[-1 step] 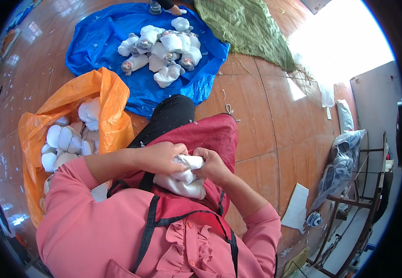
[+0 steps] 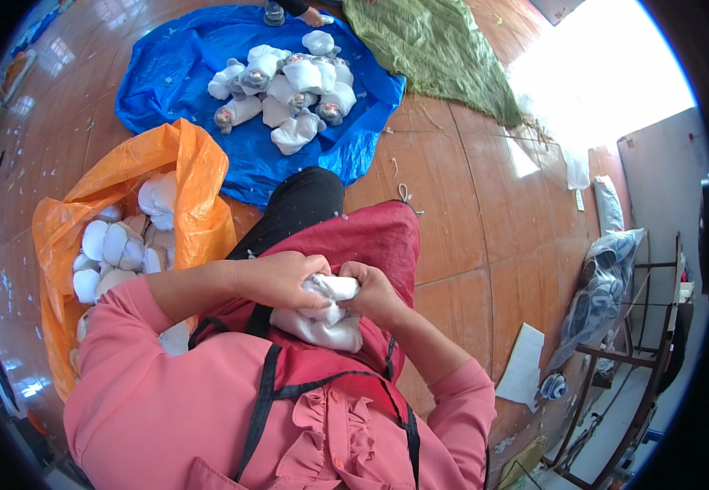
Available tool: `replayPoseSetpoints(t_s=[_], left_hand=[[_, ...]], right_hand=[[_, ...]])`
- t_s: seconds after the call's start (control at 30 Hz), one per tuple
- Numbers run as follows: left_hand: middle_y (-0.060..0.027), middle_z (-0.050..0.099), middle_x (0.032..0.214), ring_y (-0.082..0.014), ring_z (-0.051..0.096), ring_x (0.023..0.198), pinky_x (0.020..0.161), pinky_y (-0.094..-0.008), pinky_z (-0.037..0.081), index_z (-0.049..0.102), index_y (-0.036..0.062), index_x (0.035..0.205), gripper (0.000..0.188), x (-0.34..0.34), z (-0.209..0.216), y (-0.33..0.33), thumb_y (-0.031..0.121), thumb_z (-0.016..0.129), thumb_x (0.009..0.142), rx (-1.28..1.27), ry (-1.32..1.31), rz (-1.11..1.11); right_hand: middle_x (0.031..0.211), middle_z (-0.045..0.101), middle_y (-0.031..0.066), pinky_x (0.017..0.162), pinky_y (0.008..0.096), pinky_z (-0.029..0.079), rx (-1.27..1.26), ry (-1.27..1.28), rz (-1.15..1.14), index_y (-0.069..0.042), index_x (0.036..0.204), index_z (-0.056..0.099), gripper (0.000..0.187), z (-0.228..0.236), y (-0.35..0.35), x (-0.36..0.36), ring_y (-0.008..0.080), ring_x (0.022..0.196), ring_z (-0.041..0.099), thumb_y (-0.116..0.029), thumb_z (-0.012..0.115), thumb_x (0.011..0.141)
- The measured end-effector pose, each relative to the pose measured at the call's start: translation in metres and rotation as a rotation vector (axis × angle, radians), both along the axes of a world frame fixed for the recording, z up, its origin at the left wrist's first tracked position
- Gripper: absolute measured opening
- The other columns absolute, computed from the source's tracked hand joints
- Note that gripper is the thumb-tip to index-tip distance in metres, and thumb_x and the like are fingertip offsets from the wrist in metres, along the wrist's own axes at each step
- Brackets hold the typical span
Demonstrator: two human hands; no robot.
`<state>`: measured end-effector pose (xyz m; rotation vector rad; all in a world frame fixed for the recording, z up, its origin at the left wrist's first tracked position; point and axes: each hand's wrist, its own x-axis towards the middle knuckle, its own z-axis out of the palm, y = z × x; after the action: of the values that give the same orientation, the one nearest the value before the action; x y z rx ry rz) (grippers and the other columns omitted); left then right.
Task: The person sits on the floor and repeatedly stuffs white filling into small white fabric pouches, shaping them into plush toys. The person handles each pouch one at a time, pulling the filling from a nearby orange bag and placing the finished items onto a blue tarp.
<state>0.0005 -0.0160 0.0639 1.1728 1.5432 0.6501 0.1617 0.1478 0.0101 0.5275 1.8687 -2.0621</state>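
A soft white stuffed piece rests on the red apron over my lap. My left hand pinches its upper edge from the left, fingers curled in. My right hand grips the same edge from the right, thumb and fingers pressed together on the white cloth. Both hands are close together, and the fingers hide part of the piece. Beside my left forearm stands an orange sack with several white and beige stuffed pieces inside.
Ahead, a blue sheet bears a heap of white and grey plush toys. Another person's hand reaches in at its far edge. A green woven sack lies beyond. At right are a clear bag, white sheet and metal rack.
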Motion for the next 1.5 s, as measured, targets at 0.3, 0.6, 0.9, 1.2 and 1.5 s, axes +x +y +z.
replayPoseSetpoints(t_s=[0.3,0.6,0.9,1.2,1.5], left_hand=[[-0.0206,0.058,0.117,-0.0346,0.056,0.109,0.094,-0.0395,0.045,0.045,0.0019,0.130,0.068,-0.003,0.007,-0.012,0.026,0.078,0.076,0.099,0.052,-0.225],[-0.0257,0.066,0.099,-0.0375,0.065,0.095,0.083,-0.0415,0.051,0.048,-0.0017,0.121,0.067,0.005,-0.002,-0.009,0.027,0.080,0.069,0.079,0.061,-0.020],[-0.0244,0.065,0.102,-0.0366,0.065,0.098,0.082,-0.0408,0.050,0.048,-0.0002,0.119,0.062,0.010,0.004,0.001,0.031,0.077,0.073,-0.046,0.029,0.043],[-0.0187,0.063,0.113,-0.0322,0.062,0.106,0.088,-0.0386,0.049,0.048,0.0042,0.127,0.067,0.003,0.008,-0.002,0.025,0.081,0.072,0.030,-0.083,-0.137],[-0.0137,0.056,0.106,-0.0318,0.053,0.103,0.090,-0.0404,0.043,0.056,0.0075,0.120,0.060,0.025,-0.022,-0.008,0.022,0.085,0.069,0.474,0.156,-0.183]], right_hand=[[0.101,0.053,0.0019,0.087,0.0290,0.044,0.161,0.340,0.223,-0.005,0.106,0.054,0.038,0.008,0.012,0.021,0.0136,0.099,0.052,-0.009,0.077,0.076],[0.110,0.057,0.0122,0.092,0.0332,0.045,0.183,0.156,0.289,0.001,0.123,0.048,0.078,0.031,0.014,0.014,0.0208,0.107,0.056,-0.051,0.080,0.074],[0.098,0.064,0.0188,0.081,0.0385,0.050,0.286,0.039,-0.017,-0.001,0.111,0.054,0.041,0.019,-0.010,0.008,0.0282,0.093,0.065,-0.016,0.067,0.076],[0.090,0.059,0.0130,0.074,0.0347,0.047,0.437,0.354,-0.185,-0.002,0.096,0.058,0.031,-0.002,-0.021,0.025,0.0261,0.084,0.061,-0.003,0.069,0.067],[0.095,0.054,0.0092,0.082,0.0304,0.043,0.272,0.617,-0.274,-0.003,0.094,0.055,0.032,-0.046,-0.024,0.050,0.0235,0.092,0.055,0.005,0.069,0.067]])
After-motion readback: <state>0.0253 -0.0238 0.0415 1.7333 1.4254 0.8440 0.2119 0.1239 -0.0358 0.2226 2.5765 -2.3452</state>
